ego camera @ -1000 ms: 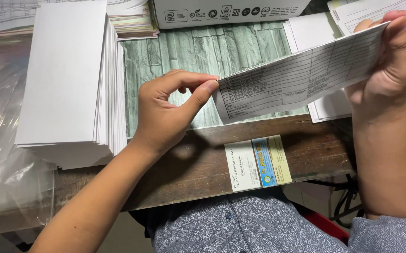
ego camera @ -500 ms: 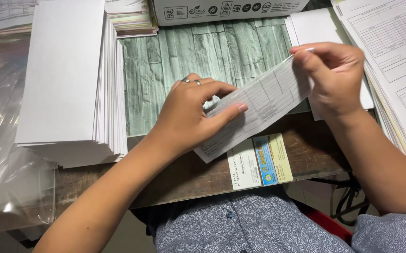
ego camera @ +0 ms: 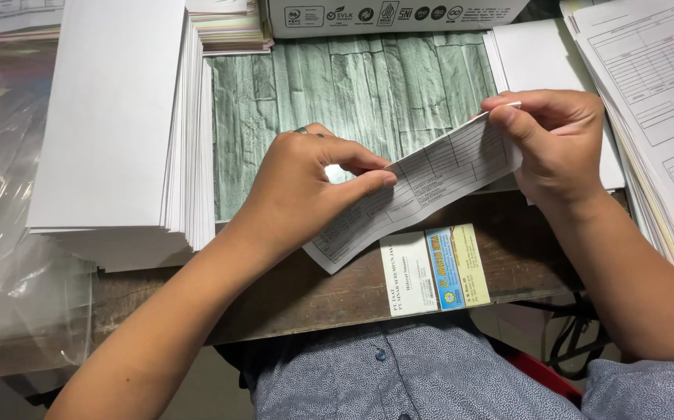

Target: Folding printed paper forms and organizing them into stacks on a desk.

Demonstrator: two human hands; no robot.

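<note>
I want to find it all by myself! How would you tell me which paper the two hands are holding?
Start at the green stone-patterned mat in the middle of the brown wooden desk. Just over its near edge, the left hand and right hand pinch a long, narrow folded white form printed with grid lines. Unlike the flat stacks of paper around it, it is lifted, slanted and folded into a strip.

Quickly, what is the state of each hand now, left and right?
Left hand: closed, pinching the folded printed form near its middle.
Right hand: closed, pinching the same form at its upper right end.
</note>
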